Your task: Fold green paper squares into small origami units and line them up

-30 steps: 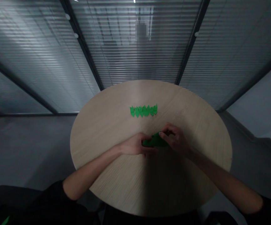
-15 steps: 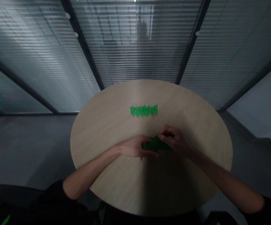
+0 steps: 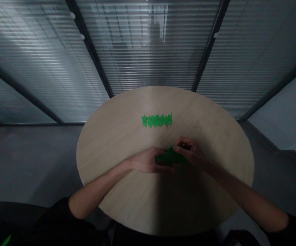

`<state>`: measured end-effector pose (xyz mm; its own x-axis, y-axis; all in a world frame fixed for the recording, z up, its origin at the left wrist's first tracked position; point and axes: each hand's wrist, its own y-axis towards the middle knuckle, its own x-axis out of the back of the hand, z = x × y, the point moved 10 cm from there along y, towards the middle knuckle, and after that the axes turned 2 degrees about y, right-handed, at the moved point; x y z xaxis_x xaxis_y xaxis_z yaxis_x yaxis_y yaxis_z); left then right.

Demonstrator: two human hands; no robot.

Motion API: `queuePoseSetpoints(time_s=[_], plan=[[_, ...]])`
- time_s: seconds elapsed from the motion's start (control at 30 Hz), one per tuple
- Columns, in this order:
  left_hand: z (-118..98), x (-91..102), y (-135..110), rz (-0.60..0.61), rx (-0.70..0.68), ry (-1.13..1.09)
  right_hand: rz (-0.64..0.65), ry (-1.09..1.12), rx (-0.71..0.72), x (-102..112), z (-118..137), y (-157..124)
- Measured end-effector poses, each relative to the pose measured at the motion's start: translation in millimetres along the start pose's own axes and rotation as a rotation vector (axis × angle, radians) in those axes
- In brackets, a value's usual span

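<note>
A green sheet of paper [image 3: 170, 156], apparently folded, lies in shadow between my two hands over the table. My left hand [image 3: 149, 160] holds its left end, with the thumb along the near side and the fingers on the far side. At the upper right edge of the paper, my right hand [image 3: 190, 150] pinches with thumb and forefinger while its other fingers curl. Farther back, a row of several small green folded paper pieces [image 3: 157, 120] lies side by side. The paper's right end is partly hidden behind my right hand.
The round wooden table [image 3: 107, 136] has its far edge close to a glass partition with blinds [image 3: 153, 68]. Dark chair parts [image 3: 9, 212] show at the lower left. Grey floor [image 3: 35, 153] surrounds the table.
The paper between my hands has shifted very slightly, its lower edge a little higher. Both hands keep nearly the same hold, and the green row stays put.
</note>
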<state>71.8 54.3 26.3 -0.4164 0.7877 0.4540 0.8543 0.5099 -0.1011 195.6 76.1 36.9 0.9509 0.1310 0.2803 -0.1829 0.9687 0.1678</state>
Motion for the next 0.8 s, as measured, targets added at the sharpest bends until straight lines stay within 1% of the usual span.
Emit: queuePoseSetpoints(time_s=[0.1, 0.2, 0.33, 0.37, 0.43, 0.53, 0.63, 0.73, 0.8], plan=[[0.9, 0.8, -0.5, 0.003, 0.02, 0.023, 0.01, 0.008, -0.002, -1.8, 1.1, -0.8], [1.3, -0.2, -0.5, 0.005, 0.008, 0.001, 0.002, 0.0, -0.014, -1.3, -0.6, -1.4], [15.6, -5.2, 2.3, 0.021, 0.08, -0.158, -0.009, -0.005, -0.031, 0.1, -8.6, -0.2], [19.9, -4.4, 3.5, 0.005, 0.098, -0.215, -0.021, -0.004, -0.04, 1.7, -12.1, 0.6], [26.9, 3.6, 5.6, -0.078, 0.111, -0.274, -0.046, -0.013, -0.07, 4.8, -20.4, 2.1], [38.1, 17.8, 5.7, -0.211, 0.15, -0.25, -0.059, -0.037, -0.098, 7.2, -28.9, 4.0], [44.5, 25.5, 4.1, -0.285, 0.18, -0.212, -0.046, -0.068, -0.103, 6.7, -31.3, 4.9], [40.3, 30.3, 1.9, -0.333, 0.155, -0.177, -0.038, -0.116, -0.1, 5.8, -32.1, 5.5], [31.1, 36.8, -1.5, -0.392, 0.118, -0.106, -0.046, -0.157, -0.098, 6.1, -33.5, 6.1]])
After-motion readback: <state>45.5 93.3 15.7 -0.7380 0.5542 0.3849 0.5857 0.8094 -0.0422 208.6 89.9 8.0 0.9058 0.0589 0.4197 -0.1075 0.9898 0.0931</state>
